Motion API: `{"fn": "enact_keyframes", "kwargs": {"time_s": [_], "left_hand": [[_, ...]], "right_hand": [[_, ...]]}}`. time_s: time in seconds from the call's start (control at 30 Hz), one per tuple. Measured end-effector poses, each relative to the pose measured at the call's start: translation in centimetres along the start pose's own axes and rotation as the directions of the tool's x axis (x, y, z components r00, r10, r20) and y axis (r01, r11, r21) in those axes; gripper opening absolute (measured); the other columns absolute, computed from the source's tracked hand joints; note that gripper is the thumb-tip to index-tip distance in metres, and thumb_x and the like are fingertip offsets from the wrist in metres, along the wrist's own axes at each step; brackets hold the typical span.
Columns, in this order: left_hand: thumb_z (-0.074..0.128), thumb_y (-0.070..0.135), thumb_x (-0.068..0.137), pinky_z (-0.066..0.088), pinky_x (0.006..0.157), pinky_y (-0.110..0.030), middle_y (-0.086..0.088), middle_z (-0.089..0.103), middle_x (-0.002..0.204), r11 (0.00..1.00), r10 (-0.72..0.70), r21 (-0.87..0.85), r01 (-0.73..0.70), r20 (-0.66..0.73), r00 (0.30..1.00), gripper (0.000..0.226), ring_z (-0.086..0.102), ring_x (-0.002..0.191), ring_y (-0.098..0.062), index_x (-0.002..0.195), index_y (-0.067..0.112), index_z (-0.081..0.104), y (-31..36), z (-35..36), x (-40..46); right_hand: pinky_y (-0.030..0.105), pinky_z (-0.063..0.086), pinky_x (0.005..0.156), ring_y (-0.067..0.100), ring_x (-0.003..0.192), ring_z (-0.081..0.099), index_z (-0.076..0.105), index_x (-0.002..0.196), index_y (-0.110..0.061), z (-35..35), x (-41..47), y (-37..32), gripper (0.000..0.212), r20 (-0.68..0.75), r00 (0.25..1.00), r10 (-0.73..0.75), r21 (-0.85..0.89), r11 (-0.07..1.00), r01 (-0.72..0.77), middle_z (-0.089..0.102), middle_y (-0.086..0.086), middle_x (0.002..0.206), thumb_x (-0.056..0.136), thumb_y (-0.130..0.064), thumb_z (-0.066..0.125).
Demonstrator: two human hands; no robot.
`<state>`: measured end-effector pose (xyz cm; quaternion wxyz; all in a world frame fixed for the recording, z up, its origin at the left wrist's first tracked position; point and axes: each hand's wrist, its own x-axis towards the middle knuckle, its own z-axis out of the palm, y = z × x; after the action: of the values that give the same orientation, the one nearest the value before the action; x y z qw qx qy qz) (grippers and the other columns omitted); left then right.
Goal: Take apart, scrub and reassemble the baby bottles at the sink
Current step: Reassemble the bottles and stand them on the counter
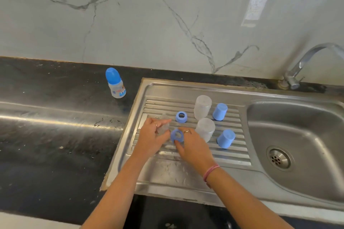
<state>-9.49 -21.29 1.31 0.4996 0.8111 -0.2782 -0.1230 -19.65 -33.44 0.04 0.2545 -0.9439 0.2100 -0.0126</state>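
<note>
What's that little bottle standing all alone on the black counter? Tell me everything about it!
The assembled baby bottle stands upright on the dark counter, left of the steel draining board. It has a rounded blue cap on top and a cloudy, see-through plastic body with a small colourful print too blurred to read. Nothing touches it but the counter; both hands are away from it.

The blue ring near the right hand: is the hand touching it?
Touching. In the head view, the right hand pinches the blue ring at its edge, fingers curled around it above the draining board.
</note>
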Motion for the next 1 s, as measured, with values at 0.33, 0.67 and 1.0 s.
{"fn": "enact_keyframes", "kwargs": {"time_s": [0.33,0.67,1.0], "left_hand": [[0.088,0.036,0.056,0.058,0.077,-0.027,0.012,0.069,0.099,0.958,-0.031,-0.277,0.079,0.174,0.984,0.074,0.068,0.093,-0.008,0.121,0.041,0.055,1.8,-2.6,-0.3],[0.081,0.033,0.059,0.055,0.083,-0.021,0.016,0.072,0.108,0.920,-0.005,-0.378,0.103,0.250,0.968,0.079,0.069,0.101,-0.008,0.130,0.039,0.047,2.3,-4.0,-0.3],[0.081,0.045,0.061,0.050,0.096,-0.029,0.017,0.067,0.120,0.900,0.035,-0.430,0.077,0.247,0.968,0.076,0.061,0.117,-0.008,0.130,0.038,0.051,3.1,-5.0,-0.8]], "right_hand": [[0.023,0.054,0.049,0.013,0.059,0.070,0.051,0.124,-0.031,-5.2,-3.8,-3.0,0.041,-0.107,0.976,0.189,0.774,0.632,-0.037,0.064,-0.029,0.101,0.087,-0.028,0.070],[0.024,0.056,0.053,0.014,0.069,0.072,0.057,0.108,-0.038,-4.2,-3.7,-5.0,0.035,-0.055,0.975,0.213,0.809,0.582,-0.081,0.068,0.003,0.103,0.091,-0.008,0.058],[0.020,0.054,0.059,0.010,0.073,0.070,0.073,0.102,-0.025,-5.2,-3.7,-6.0,0.020,-0.064,0.960,0.274,0.909,0.413,-0.057,0.075,0.000,0.081,0.083,-0.030,0.071]]}}
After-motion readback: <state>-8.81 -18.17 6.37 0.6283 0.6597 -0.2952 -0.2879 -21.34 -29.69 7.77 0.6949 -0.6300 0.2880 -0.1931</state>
